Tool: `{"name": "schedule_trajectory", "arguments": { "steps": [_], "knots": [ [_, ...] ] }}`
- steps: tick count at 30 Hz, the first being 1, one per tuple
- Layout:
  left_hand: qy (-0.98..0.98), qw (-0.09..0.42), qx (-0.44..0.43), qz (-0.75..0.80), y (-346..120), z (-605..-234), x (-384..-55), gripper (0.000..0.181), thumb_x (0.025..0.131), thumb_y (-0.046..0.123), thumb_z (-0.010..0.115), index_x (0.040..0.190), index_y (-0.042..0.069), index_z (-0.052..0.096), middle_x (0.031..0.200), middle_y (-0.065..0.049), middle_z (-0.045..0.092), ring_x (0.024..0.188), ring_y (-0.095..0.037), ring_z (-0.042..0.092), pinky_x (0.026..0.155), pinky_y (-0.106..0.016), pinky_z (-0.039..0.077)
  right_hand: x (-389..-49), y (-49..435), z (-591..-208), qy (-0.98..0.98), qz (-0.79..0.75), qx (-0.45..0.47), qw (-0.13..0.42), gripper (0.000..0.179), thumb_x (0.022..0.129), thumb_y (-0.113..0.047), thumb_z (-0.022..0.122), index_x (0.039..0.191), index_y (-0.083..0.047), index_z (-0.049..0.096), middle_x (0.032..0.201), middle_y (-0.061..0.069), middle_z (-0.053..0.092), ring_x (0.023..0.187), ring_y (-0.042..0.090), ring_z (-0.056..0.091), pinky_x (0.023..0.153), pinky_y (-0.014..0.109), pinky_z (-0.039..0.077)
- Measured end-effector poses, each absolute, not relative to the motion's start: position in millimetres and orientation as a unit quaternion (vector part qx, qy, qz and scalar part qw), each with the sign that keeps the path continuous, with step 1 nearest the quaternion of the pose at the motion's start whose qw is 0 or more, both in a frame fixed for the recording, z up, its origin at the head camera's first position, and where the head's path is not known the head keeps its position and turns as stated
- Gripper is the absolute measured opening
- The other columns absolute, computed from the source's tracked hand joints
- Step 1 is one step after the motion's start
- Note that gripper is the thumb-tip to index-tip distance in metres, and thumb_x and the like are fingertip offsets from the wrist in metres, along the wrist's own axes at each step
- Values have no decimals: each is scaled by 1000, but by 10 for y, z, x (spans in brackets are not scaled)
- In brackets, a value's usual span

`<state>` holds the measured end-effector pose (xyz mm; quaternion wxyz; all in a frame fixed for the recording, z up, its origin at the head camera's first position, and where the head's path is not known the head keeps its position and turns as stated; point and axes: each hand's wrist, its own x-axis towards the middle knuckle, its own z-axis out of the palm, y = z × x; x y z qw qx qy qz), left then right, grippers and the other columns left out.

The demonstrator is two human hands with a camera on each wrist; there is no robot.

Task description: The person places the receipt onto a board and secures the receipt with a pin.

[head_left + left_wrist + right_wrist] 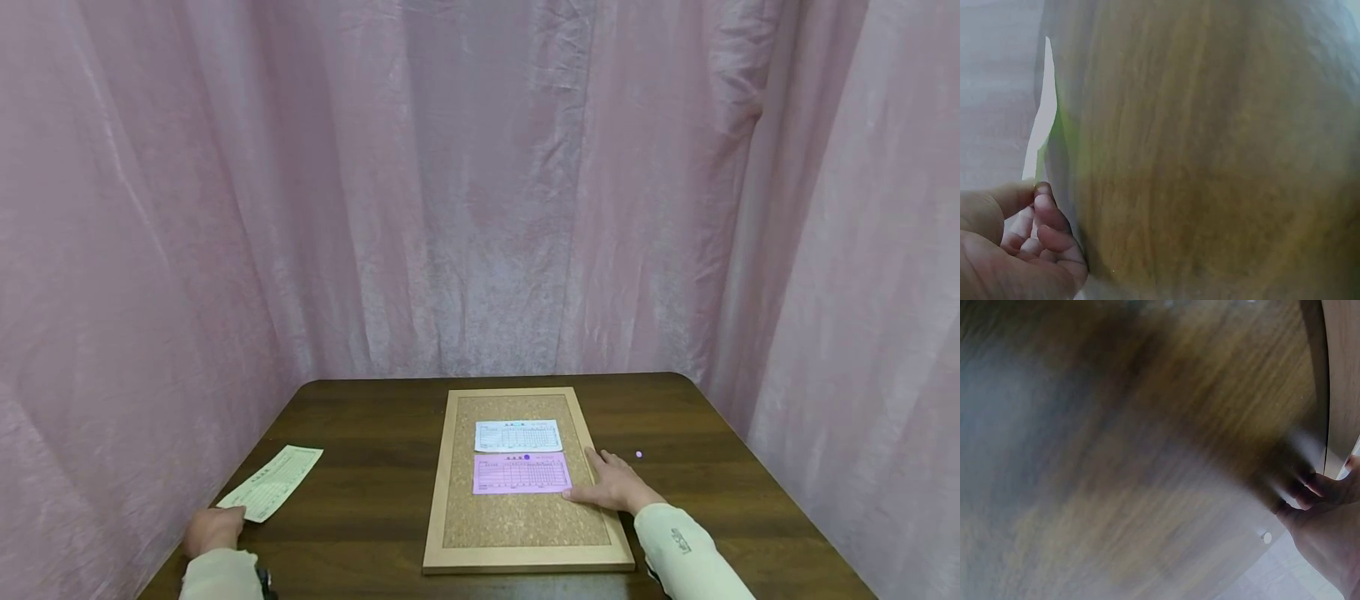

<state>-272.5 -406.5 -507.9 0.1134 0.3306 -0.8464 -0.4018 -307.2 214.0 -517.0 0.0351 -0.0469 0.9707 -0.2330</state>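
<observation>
At the table's left edge my left hand [213,531] pinches one corner of a pale green printed form [273,483] between thumb and fingers. The left wrist view shows this paper [1044,122] nearly edge-on, rising from the fingertips. My right hand [611,485] lies with spread fingers over the right side of a wood-framed cork board [528,529]. Its thumb reaches the lower right corner of a pink form [521,477]. A purple pushpin [527,457] sits at that form's top edge. Just above lies a pale blue-white form [517,437] with a light blue pin [517,424] at its top.
A small light purple pushpin [638,454] lies on the dark wooden table [367,467], right of the board; the right wrist view shows this pin [1266,537] beyond the fingers. Pink curtains [495,208] hang behind the table and on both sides.
</observation>
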Motion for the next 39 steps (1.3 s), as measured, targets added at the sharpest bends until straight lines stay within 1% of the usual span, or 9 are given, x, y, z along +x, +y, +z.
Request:
{"name": "schedule_trajectory", "arguments": {
  "steps": [3,6,10,11,14,18,21,25,39],
  "knots": [
    [-828,119,339,-430,-4060,-5054,-2704,32,85,9,62,53,3,63,52,-5,57,75,-42,58,89,-54,45,-3073,2138,-5168,971,-232,-47,34,110,75,-65,75,152,2,34,147,39,32,136,59,27,106,68,27],
    [-846,125,324,-405,-4058,-5062,-2720,32,88,11,60,59,-1,63,56,-9,58,75,-41,57,86,-53,44,-3074,2140,-5172,971,-233,-47,33,110,74,-65,76,152,2,34,147,39,32,136,59,27,106,68,27],
    [-851,144,312,-397,-4025,-5079,-2772,29,93,15,57,93,-14,63,81,-28,60,90,-46,53,87,-54,42,-3073,2141,-5178,970,-235,-47,34,110,74,-64,76,152,1,34,148,39,32,136,58,26,106,68,26],
    [-845,147,309,-411,-4014,-5081,-2791,32,94,15,57,102,-15,61,87,-30,61,94,-48,53,87,-55,42,-3071,2140,-5177,970,-235,-47,34,110,74,-64,76,152,1,34,148,39,32,136,58,26,106,68,26],
    [-830,166,300,-439,-3962,-5076,-2865,36,96,15,58,113,-17,57,84,-26,66,96,-49,56,79,-52,44,-3064,2137,-5171,970,-236,-48,34,109,75,-64,76,152,1,34,148,39,31,136,59,26,106,68,26],
    [-829,202,262,-450,-3871,-5035,-2968,32,96,14,59,110,-15,61,72,-16,68,77,-40,63,63,-38,44,-3051,2135,-5161,969,-240,-45,35,109,75,-63,76,152,2,34,149,39,30,137,59,25,107,69,25],
    [-827,224,231,-461,-3782,-4984,-3029,30,96,14,62,108,-13,62,79,-19,68,65,-24,62,57,-31,43,-3050,2133,-5157,969,-240,-44,36,109,75,-63,76,152,2,34,149,39,30,137,59,24,107,69,25],
    [-817,225,215,-486,-3636,-4907,-3106,30,97,18,63,110,-9,63,93,-23,69,64,-10,59,55,-28,45,-3057,2131,-5154,970,-236,-43,38,109,76,-64,75,152,2,34,149,38,30,137,58,25,107,69,25],
    [-816,230,163,-504,-3089,-4675,-3323,27,95,21,68,105,-3,68,88,-12,71,67,-10,58,57,-28,44,-3070,2145,-5159,969,-238,-46,40,109,76,-64,74,153,1,32,150,38,29,138,58,24,107,69,24]
  ]
}}
